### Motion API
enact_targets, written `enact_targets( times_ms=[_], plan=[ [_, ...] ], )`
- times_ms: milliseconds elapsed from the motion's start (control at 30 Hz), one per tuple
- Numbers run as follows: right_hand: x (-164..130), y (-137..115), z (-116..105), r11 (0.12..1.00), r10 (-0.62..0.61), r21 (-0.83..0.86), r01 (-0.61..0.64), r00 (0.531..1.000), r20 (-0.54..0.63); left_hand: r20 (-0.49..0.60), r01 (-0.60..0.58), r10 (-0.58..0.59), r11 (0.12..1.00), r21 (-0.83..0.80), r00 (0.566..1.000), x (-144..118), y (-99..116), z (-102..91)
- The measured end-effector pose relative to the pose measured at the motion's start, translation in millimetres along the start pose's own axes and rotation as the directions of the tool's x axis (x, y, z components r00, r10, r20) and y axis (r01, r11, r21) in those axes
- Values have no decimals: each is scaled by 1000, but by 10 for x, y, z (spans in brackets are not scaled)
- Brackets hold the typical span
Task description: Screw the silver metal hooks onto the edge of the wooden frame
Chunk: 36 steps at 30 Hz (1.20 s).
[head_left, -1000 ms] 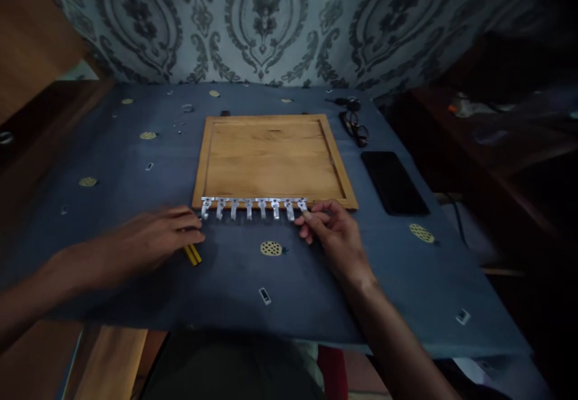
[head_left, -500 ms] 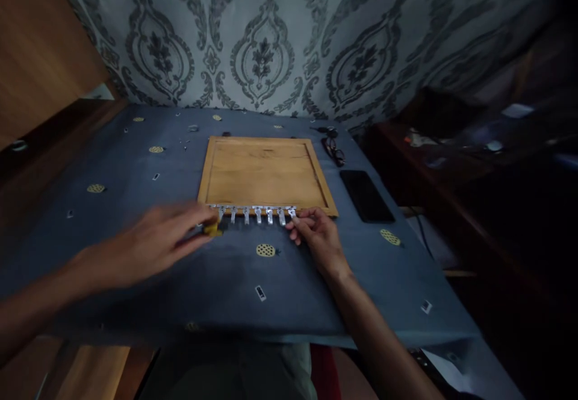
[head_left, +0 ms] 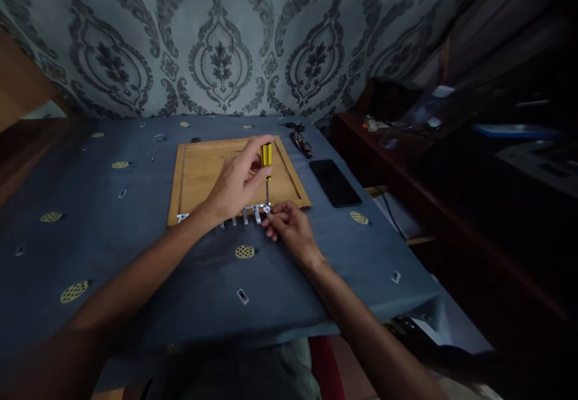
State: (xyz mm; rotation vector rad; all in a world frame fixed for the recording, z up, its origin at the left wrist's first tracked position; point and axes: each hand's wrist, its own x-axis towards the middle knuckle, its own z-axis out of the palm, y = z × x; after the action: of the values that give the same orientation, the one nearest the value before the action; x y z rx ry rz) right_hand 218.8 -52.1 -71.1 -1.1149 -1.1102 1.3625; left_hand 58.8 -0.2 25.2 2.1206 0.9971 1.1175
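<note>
While held upright, screwdriver (head_left: 267, 168): tip down on hook rail's (head_left: 246, 212) right end, at board's (head_left: 198, 171) near edge.
Left hand (head_left: 237, 184): fingers wrapped round yellow handle.
Right hand (head_left: 289, 228): fingertips pinching rail end.
Phone (head_left: 335, 182): right of board, on cloth (head_left: 135, 255).

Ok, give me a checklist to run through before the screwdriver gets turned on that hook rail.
1. Screwdriver gripped in left hand: ok, handle up, shaft pointing down.
2. Tip seated in a screw at the rail's right end: cannot tell, too small and dim.
3. Right hand steadying the hook rail: ok, fingers at its right end.
4. Rail lined up along the wooden board's near edge: ok.
5. Phone and glasses clear of the work: ok, lying right of the board.
</note>
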Motion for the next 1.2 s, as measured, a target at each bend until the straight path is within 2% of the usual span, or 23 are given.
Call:
enact_targets(
  times_ms=[267, 633, 1200],
  plan=[
    [-21, -23, -1, 1000, 15, 1, -15, 1000, -1, 12, -75, 74, 987, 140, 997, -47, -132, 54],
    [-20, -18, -1, 1000, 24, 13, -24, 1000, -2, 30, -80, 78, 991, 103, 997, -69, -39, 40],
    [-26, -32, 9, 1000, 27, 0, -27, 1000, -1, 50, -74, 70, 994, 77, 996, -57, -57, 52]
  ],
)
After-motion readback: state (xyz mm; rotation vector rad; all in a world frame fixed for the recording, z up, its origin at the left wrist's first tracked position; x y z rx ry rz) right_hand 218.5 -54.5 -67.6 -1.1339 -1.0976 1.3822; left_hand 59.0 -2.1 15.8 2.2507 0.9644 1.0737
